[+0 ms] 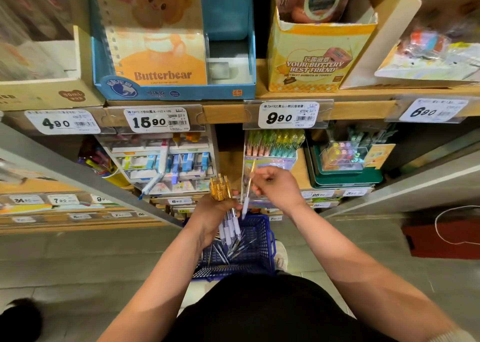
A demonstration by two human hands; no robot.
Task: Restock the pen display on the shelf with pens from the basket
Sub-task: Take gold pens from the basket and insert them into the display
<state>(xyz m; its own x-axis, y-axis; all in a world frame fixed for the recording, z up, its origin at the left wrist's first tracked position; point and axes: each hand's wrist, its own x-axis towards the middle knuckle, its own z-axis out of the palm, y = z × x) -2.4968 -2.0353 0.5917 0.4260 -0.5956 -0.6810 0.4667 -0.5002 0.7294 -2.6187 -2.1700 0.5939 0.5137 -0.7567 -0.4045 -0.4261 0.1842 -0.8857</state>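
Room: I am looking down a shop aisle, with tiers of wooden shelf (345, 109) stock in front and a grey tiled floor (78, 263) below.
Shelf edge: clear holders carry price tags (288, 115); above them stands a blue Butterbear box (176, 92).
Basket: a blue mesh basket (259, 234) sits on the floor just below my hands, and loose pens (228, 250) lie scattered in its bottom.
Pen display: a clear stand (270, 163) on the lower shelf, just beyond my right hand, packed with pastel pink, green, yellow and teal pens.
Left hand: my left hand (214, 213) is wrapped round a bundle of pens (220, 189), with fingers curled tight about the middle of it.
Bundle look: gold translucent tops with clips, clear barrels and white grips at the lower end.
Bundle axis: it runs near upright, with the gold tops up towards the shelf and the writing ends down over the basket, leaning slightly to the right.
Right hand: my right hand (276, 185) pinches a single pen (245, 203) between fingertips and thumb, the other fingers loosely curled.
Single pen look: the same kind, thin, with a gold top and a white grip.
Single pen axis: close to vertical, with the top tipped a little right in front of the display and the tip down, near the bundle, above the basket's rim.
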